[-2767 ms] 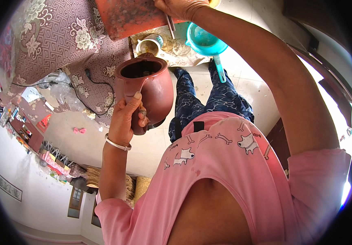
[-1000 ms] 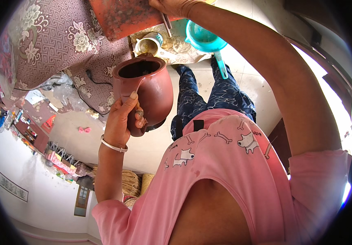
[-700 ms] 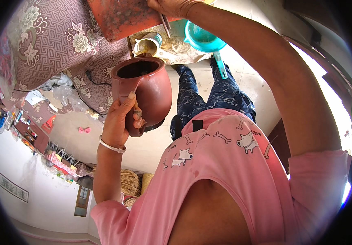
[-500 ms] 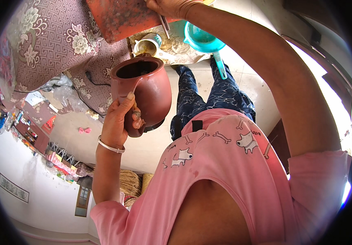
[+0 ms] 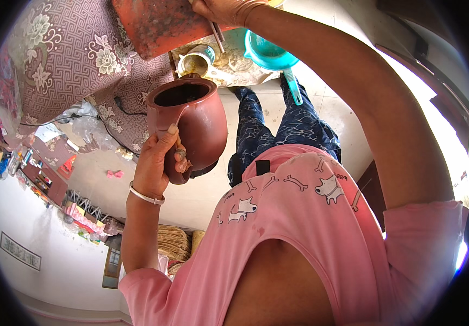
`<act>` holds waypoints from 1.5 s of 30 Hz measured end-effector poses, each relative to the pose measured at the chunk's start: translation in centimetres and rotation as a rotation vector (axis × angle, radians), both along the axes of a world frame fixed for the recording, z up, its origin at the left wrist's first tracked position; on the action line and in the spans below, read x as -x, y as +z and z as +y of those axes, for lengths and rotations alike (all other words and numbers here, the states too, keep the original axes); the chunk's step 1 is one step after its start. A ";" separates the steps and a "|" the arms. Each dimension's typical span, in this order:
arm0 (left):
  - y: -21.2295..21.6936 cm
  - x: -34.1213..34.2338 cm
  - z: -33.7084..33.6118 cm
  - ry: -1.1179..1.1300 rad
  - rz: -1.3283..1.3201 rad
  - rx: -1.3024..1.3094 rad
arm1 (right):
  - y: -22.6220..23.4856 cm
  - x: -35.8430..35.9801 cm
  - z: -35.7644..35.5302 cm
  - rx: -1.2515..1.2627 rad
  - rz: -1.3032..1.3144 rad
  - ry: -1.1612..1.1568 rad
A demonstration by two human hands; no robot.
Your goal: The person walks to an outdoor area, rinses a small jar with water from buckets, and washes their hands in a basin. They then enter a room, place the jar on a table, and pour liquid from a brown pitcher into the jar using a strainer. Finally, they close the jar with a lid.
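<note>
In my left hand I hold a brown glazed clay pot by its side handle, my thumb on top of the handle and my fingers wrapped round it. The pot's round mouth is uncovered and dark inside; its contents cannot be made out. At the upper edge my right hand is closed, partly cut off by the picture's rim. Two thin sticks, like chopsticks, come out below it. Beside that hand lies a flat red-orange surface with dark stains.
Beyond the pot, a mug-like container with yellowish residue rests on a stained board. A turquoise strainer or scoop with a long handle sits to its right. Patterned brown cloth covers the left side, with a dark cord across it.
The pot and my left hand have shifted very slightly left. My right hand has also moved a little left, with its grip unchanged.
</note>
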State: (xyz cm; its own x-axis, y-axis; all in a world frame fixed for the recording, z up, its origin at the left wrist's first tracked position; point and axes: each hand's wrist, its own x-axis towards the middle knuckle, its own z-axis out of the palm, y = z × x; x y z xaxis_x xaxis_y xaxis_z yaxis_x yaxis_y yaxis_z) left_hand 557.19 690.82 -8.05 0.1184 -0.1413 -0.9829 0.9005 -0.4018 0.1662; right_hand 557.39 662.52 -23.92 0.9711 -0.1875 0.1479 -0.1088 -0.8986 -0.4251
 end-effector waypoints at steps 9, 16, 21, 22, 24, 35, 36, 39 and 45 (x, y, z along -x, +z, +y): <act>-0.1 -0.1 -0.3 -0.010 0.005 -0.009 | 0.1 0.0 -0.1 0.009 0.026 0.002; -0.2 0.0 -0.5 -0.022 0.001 -0.007 | -0.1 0.0 -0.1 -0.008 0.004 -0.003; -0.1 -0.1 -0.9 -0.032 0.000 -0.016 | -0.2 0.0 -0.1 -0.007 -0.006 -0.004; -0.1 -0.1 -0.9 -0.035 -0.001 -0.017 | -0.1 0.0 -0.1 -0.011 -0.005 -0.002; -0.2 -0.1 -1.0 -0.040 -0.002 -0.019 | 0.0 0.1 -0.1 -0.019 -0.005 0.001; -0.3 -0.3 -1.3 -0.046 0.000 -0.018 | -0.2 0.0 -0.1 -0.004 -0.044 -0.006; -0.3 -0.3 -1.3 -0.046 -0.002 -0.021 | -0.2 0.0 -0.2 -0.003 -0.049 -0.005; -0.2 -0.4 -1.4 -0.047 -0.001 -0.006 | 0.0 0.1 -0.2 0.001 -0.056 0.000; -0.1 -0.4 -1.5 -0.045 -0.003 -0.018 | -0.2 0.1 -0.2 -0.005 -0.062 -0.008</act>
State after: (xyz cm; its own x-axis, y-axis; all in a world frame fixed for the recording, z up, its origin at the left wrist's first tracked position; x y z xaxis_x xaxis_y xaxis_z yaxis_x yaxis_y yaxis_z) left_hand 557.61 689.31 -8.17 0.1156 -0.1285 -0.9850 0.8810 -0.4447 0.1614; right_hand 557.28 662.36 -24.11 0.9585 -0.1962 0.2069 -0.0893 -0.8956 -0.4358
